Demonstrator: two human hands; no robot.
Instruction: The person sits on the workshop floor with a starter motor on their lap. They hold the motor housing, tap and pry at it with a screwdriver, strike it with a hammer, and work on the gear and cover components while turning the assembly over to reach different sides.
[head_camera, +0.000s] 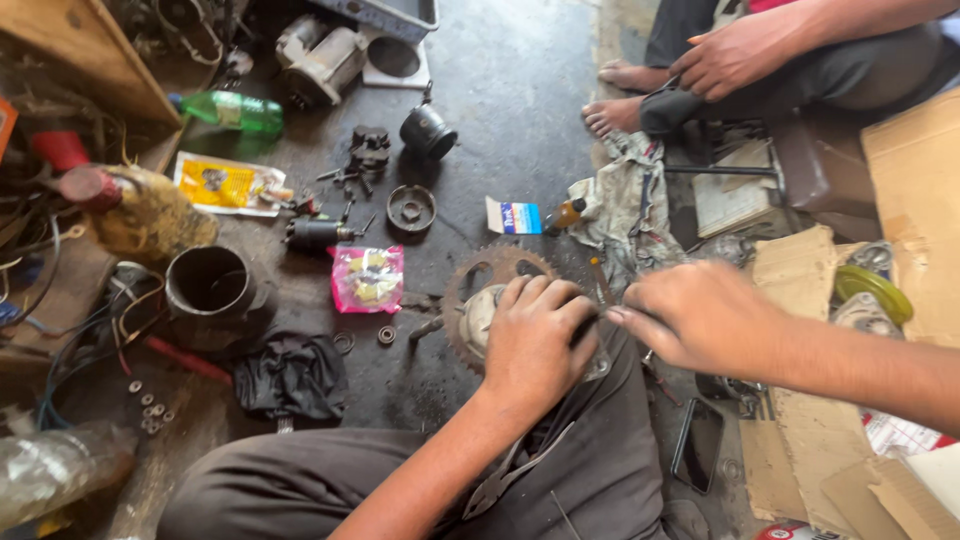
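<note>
The left hand (533, 343) lies clasped over the sprocket (478, 290) on the oily floor (500, 120), just right of the pink packet (367, 278); the right hand (697, 315), right of the sprocket, pinches a small dark part I cannot make out. That part could slip from greasy fingers and vanish among the loose washers (150, 408) left of the sprocket. Another person's hand (745, 50) rests beyond it in the cramped, cluttered workshop.

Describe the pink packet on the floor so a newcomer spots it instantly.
Start at the toothed sprocket under the left hand. Just left of it on the dark oily floor lies the pink packet. It is the only bright pink thing, a clear bag showing pale yellowish parts inside.
</note>
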